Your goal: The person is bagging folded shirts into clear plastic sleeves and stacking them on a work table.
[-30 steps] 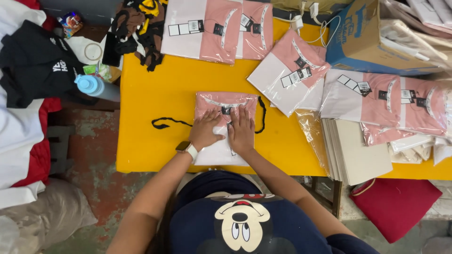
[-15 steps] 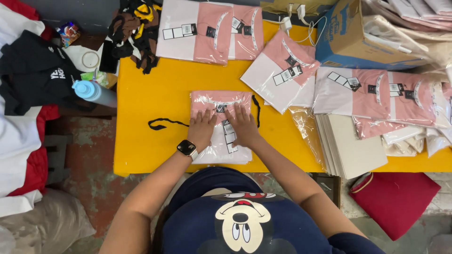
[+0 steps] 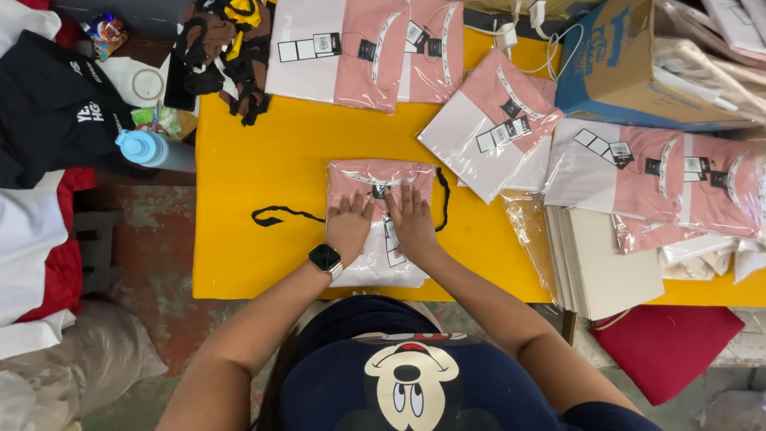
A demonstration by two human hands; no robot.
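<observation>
Left hand (image 3: 349, 226) and right hand (image 3: 412, 223) press flat, fingers extended, gripping nothing, on the bagged pink garment (image 3: 378, 177); black cord (image 3: 281, 214) at 9 o'clock on the yellow counter (image 3: 255, 152).

Both hands (image 3: 381, 225) flat, side by side (palms down).

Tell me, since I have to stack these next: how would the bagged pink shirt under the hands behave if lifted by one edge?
The bagged shirt would probably droop, being folded cloth. Its clear glossy bag looks slippery, so it may slide on the yellow table. It seems light: the left hand and right hand press it flat with open palms.
</observation>
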